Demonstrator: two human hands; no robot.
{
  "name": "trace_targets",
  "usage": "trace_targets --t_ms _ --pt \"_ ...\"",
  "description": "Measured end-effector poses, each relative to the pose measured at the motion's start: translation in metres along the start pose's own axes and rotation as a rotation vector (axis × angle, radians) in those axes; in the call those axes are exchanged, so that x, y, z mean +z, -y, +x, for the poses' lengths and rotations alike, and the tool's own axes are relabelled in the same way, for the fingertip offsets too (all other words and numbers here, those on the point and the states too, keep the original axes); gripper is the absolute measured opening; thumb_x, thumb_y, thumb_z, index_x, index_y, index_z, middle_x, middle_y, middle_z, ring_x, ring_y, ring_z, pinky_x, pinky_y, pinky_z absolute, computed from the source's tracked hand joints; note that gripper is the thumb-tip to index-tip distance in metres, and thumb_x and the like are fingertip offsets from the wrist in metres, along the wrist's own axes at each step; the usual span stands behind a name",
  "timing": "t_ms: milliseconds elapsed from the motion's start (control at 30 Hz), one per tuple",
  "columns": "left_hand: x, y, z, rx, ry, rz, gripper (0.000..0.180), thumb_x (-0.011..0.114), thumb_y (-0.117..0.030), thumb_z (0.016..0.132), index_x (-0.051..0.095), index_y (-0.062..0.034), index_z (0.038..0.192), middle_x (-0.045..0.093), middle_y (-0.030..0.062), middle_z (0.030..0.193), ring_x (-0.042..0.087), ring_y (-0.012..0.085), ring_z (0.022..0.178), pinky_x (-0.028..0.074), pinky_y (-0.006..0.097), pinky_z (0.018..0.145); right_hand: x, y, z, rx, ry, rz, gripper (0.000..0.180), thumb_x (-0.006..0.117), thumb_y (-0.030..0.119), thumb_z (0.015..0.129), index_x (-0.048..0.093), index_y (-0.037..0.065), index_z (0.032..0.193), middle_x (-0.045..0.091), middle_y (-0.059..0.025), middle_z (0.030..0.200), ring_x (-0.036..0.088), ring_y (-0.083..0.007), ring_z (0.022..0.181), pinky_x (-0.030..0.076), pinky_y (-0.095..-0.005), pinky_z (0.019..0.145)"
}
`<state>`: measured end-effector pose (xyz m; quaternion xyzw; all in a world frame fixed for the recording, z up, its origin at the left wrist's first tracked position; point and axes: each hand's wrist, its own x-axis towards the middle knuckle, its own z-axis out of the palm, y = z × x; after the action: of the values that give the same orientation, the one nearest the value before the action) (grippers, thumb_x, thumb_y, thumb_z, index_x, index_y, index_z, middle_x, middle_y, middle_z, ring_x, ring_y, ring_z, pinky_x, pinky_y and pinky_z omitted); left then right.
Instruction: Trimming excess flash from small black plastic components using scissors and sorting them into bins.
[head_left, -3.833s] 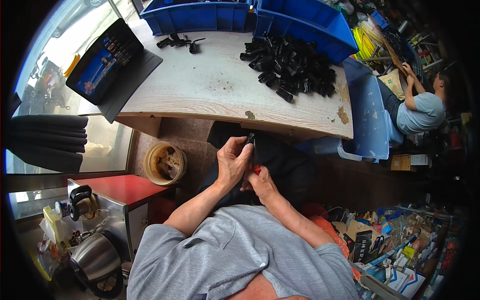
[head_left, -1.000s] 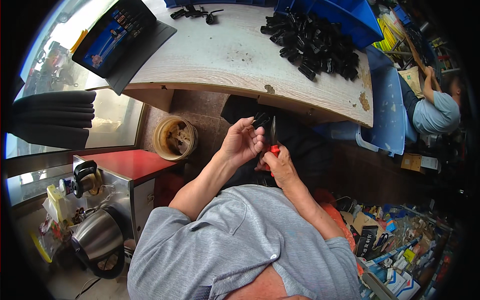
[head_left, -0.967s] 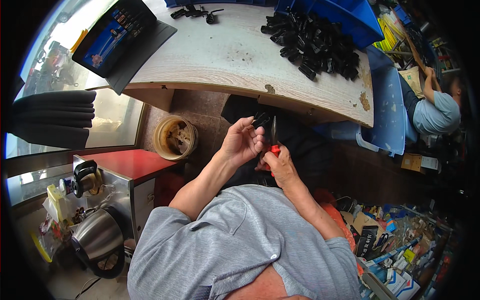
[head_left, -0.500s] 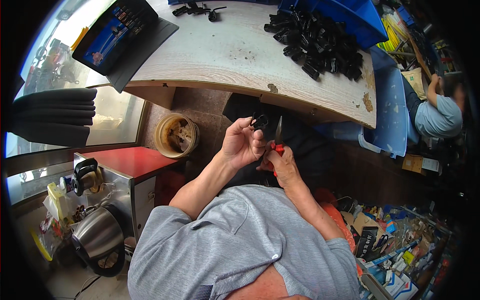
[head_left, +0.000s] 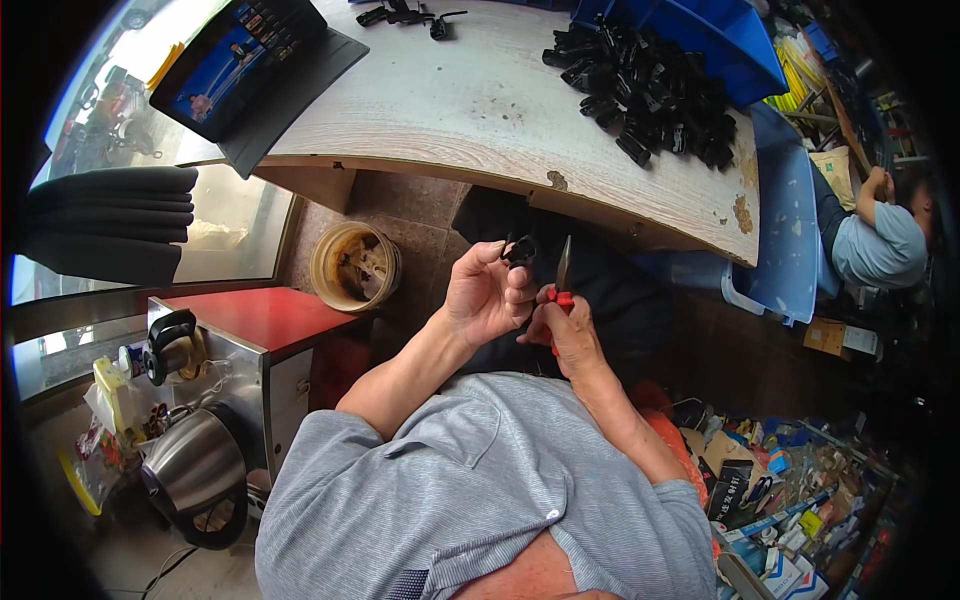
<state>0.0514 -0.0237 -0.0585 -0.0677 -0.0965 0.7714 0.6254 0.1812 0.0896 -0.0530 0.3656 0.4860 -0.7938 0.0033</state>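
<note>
Holding one small black part (head_left: 519, 250) in the left hand (head_left: 487, 297), right hand (head_left: 567, 330) clamped on red-handled pliers (head_left: 560, 283); big pile (head_left: 645, 92) on the desk (head_left: 470, 110) looks untouched.

Your bench is a pale wood-grain tabletop (head_left: 470, 110) with a chipped front edge. On it you've got a big heap of black plastic parts (head_left: 645, 95) toward the right, a few loose black pieces (head_left: 405, 15) at the far edge, a tablet in a dark folio case (head_left: 250, 65) on the left corner, and blue bins (head_left: 690, 30) at the back right.
</note>
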Motion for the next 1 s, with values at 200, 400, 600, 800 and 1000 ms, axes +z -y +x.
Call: trace_targets --t_ms 200,400,600,800,1000 --pt "-0.009 0.000 -0.001 0.052 -0.139 0.186 0.029 0.053 -0.032 0.094 0.068 -0.0071 0.096 0.069 0.0057 0.084 0.061 0.0163 0.068 0.052 0.030 0.061 0.001 0.005 0.000 0.029 -0.016 0.013 0.016 0.055 0.013 0.084 0.057 0.003 0.095 0.054 -0.0027 0.066 0.054 -0.0113 0.054 0.058 -0.0307 0.055" --pt "-0.014 -0.011 -0.017 0.187 -0.400 0.312 0.026 0.058 -0.029 0.093 0.067 -0.0047 0.093 0.072 0.0106 0.083 0.069 0.0209 0.070 0.059 0.032 0.064 0.003 0.002 0.003 0.049 0.013 -0.021 0.016 0.054 0.014 0.084 0.054 0.003 0.095 0.053 -0.0049 0.066 0.055 -0.0147 0.054 0.059 -0.0375 0.060" --pt "-0.045 -0.052 -0.067 0.504 -0.642 0.230 0.021 0.061 -0.028 0.091 0.065 -0.0080 0.085 0.072 0.0130 0.082 0.070 0.0242 0.072 0.061 0.036 0.068 -0.004 -0.004 0.005 0.018 0.019 -0.010 0.020 0.055 0.020 0.090 0.051 0.004 0.101 0.051 -0.0029 0.065 0.056 -0.0130 0.055 0.061 -0.0393 0.064" --pt "-0.140 -0.116 -0.160 0.884 -0.916 0.054 0.039 0.057 -0.042 0.094 0.055 -0.0080 0.113 0.062 0.0187 0.117 0.065 0.0303 0.094 0.058 0.042 0.079 -0.001 -0.006 0.009 0.042 0.042 -0.024 0.018 0.054 0.020 0.090 0.052 0.005 0.100 0.052 -0.0035 0.064 0.056 -0.0132 0.055 0.060 -0.0385 0.063" --pt "-0.165 -0.078 -0.149 0.630 -1.093 0.406 0.043 0.059 -0.036 0.094 0.051 -0.0057 0.123 0.062 0.0163 0.117 0.063 0.0285 0.096 0.055 0.041 0.079 -0.003 -0.005 0.011 0.046 0.050 -0.025 0.018 0.054 0.019 0.090 0.052 0.004 0.100 0.053 -0.0039 0.063 0.055 -0.0134 0.055 0.060 -0.0384 0.063"
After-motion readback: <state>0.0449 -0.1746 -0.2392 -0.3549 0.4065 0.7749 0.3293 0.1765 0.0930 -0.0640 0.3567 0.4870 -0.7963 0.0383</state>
